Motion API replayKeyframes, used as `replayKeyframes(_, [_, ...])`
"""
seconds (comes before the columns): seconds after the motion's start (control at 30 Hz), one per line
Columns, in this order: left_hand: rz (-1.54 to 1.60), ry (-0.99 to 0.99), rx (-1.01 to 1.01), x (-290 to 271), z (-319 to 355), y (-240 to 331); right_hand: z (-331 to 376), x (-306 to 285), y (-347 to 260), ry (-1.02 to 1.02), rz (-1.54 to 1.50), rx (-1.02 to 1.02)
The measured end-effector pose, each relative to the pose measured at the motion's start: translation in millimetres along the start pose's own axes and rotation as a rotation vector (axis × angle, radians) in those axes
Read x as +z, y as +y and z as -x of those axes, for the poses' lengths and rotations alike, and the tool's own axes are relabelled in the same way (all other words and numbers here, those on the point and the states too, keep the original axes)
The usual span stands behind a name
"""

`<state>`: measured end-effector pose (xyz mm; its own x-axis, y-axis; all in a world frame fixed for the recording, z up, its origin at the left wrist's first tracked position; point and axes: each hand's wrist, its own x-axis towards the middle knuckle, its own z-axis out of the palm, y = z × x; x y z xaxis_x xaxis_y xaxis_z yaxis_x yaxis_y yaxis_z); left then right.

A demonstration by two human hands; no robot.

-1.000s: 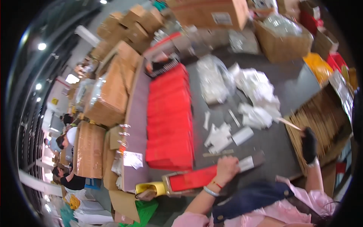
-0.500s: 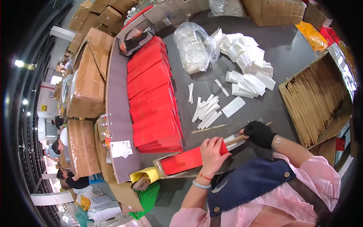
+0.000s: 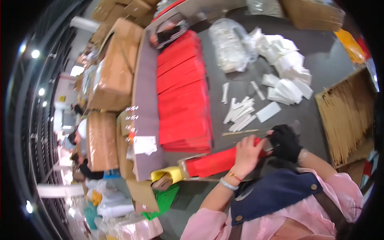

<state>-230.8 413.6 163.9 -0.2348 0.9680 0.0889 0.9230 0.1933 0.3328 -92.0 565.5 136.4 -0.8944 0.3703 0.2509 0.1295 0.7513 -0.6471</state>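
R hand [image 3: 285,144] prob. at red pkt [image 3: 212,161]

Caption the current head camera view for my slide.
Left hand on a red paper sleeve, black-gloved right hand at its right end, red sleeves overlapping beyond.

On table [image 3: 324,48]: packet row [image 3: 182,100], left; wire basket [image 3: 170,31] behind it; plastic bag [image 3: 230,46], centre rear; paper slips [image 3: 286,60] right of bag; paper strips [image 3: 241,113] before bag; single packet [image 3: 216,161], front; carton [image 3: 361,85] containing sticks [image 3: 340,124], right.

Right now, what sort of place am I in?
Likely a packing workshop or warehouse: big taped cardboard boxes beside a worktable, overlapping red packets on it, and loose white slips.
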Motion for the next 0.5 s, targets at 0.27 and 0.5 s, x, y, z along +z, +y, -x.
replayKeyframes(0.27, [0.005,-0.131,0.135,-85,-24,-51,14,-60,9,-0.044,0.202,0.231])
replayKeyframes(0.5, [0.006,0.293,-0.362,-27,27,-62,5,-67,-7,-0.09,0.245,0.188])
